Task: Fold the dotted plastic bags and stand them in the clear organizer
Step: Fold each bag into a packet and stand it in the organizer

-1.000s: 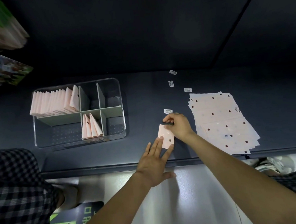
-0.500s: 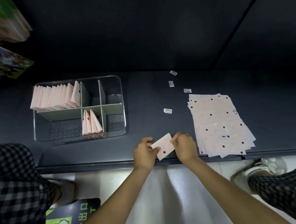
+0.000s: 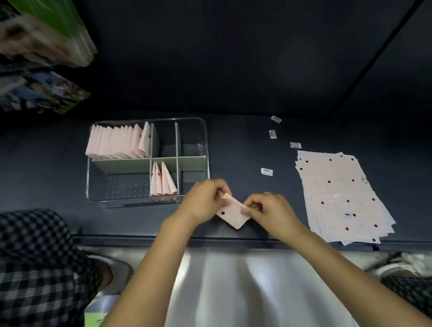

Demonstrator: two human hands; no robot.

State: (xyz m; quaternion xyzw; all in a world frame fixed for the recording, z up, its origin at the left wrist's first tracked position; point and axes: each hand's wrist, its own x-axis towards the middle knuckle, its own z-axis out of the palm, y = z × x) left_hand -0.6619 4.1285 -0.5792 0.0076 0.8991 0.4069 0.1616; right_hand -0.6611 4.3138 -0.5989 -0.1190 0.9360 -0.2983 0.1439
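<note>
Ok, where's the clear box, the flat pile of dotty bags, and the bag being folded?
clear organizer point(image 3: 88, 186), head view, left wall.
flat stack of dotted bags point(image 3: 339, 191), head view, top sheet's middle.
folded bag point(image 3: 234, 215), head view, its middle.

I can't read any text: the small white stickers point(image 3: 266, 171) on the bench point(image 3: 233, 140) are too blurred.

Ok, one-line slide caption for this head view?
Both hands, left and right, pinch a folded dotted bag near the clear organizer.
</note>
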